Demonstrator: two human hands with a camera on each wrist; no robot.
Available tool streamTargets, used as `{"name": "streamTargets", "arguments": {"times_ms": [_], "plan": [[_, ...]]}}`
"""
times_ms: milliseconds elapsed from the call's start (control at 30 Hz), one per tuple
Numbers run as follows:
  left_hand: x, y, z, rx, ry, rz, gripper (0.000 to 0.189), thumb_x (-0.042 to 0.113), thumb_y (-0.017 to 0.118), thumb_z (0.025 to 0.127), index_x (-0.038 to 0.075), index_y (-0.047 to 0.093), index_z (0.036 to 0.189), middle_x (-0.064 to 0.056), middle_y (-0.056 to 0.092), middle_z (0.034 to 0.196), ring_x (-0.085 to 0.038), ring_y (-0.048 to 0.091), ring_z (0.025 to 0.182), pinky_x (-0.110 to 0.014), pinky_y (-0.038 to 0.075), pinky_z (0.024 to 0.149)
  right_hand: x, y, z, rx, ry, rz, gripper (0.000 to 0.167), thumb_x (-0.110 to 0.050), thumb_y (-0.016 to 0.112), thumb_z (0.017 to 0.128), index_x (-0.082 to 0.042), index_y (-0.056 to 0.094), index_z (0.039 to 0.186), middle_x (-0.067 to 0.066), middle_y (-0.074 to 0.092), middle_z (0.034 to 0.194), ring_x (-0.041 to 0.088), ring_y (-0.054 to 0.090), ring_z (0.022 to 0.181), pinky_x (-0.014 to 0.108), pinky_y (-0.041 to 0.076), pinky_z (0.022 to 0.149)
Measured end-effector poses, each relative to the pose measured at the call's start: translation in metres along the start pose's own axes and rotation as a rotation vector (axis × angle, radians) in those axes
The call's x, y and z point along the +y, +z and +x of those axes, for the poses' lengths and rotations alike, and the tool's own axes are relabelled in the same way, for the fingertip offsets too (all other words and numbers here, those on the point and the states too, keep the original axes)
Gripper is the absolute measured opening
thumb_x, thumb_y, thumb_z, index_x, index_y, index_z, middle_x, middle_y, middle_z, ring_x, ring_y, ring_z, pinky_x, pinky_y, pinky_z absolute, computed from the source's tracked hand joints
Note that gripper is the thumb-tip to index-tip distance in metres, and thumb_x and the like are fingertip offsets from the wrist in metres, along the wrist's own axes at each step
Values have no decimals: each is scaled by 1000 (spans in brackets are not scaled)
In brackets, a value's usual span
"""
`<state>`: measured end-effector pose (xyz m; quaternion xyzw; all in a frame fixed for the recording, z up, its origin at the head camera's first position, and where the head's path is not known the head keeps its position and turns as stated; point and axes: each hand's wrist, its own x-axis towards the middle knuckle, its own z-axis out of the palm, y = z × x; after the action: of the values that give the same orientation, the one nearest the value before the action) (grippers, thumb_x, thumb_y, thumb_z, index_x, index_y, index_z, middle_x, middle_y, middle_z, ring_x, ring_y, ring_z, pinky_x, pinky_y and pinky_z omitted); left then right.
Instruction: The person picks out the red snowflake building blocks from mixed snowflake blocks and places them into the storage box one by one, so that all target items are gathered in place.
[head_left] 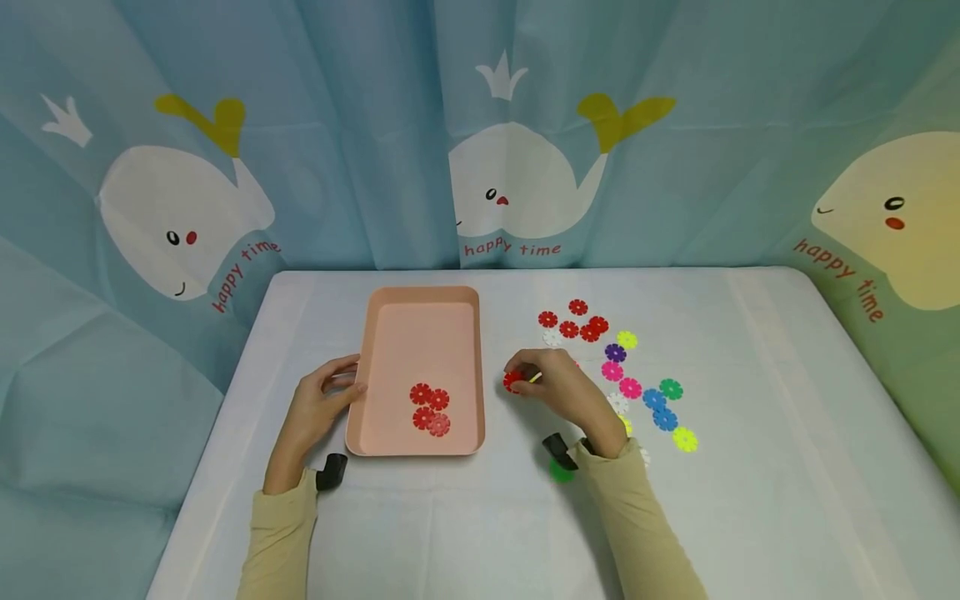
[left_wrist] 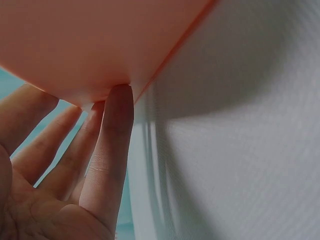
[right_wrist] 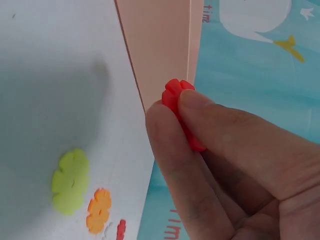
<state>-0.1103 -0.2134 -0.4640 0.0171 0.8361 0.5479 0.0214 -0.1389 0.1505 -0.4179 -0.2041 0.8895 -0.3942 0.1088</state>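
My right hand point(head_left: 562, 385) pinches a red flower-shaped plastic disc point(right_wrist: 172, 95) between thumb and fingertip, above the table just right of the tray. At the left side of the peach tray point(head_left: 423, 296), my left hand point(head_left: 318, 408) grips the rim, thumb on top. Its fingers point(left_wrist: 112, 135) press against the tray's outside in the left wrist view. Inside the tray, towards its near end, lie several red discs point(head_left: 422, 393) close together, and one looks paler point(head_left: 439, 425).
Right of the right hand, loose discs lie scattered: several red point(head_left: 568, 329), pink point(head_left: 630, 387), blue point(head_left: 654, 399), yellow point(head_left: 685, 439), a purple point(head_left: 615, 352) and greens point(head_left: 671, 389). The right wrist view also shows an orange disc point(right_wrist: 98, 210). A whale-print curtain point(head_left: 405, 167) stands behind the white table point(head_left: 750, 517).
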Motion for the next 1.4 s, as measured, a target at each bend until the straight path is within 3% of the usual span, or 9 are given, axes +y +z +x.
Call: {"name": "streamTargets", "arguments": {"times_ms": [333,667,1400], "plan": [[-1,-1,2,-26,-40,-12,55,15,70,94,1,51,143,-22,54,141,-36,60,120,-12,44,87,-10,8,7,-20,5,2,15,-5,77,86,-9,73,99,0,72,92,14,67,85,34,58,80],[-4,-1,2,-20,-8,10,54,16,70,94,2,52,142,-21,58,137,-35,62,116,-11,45,86,-19,17,14,-40,-4,-14,16,-5,76,86,-6,73,102,1,73,93,14,67,86,31,57,80],[-2,-1,1,-23,-8,8,52,14,70,94,1,53,141,-20,57,138,-36,61,117,-11,44,88,-37,32,27,-55,-19,7,18,-2,76,86,-6,73,103,2,71,94,15,66,86,31,57,82]]}}
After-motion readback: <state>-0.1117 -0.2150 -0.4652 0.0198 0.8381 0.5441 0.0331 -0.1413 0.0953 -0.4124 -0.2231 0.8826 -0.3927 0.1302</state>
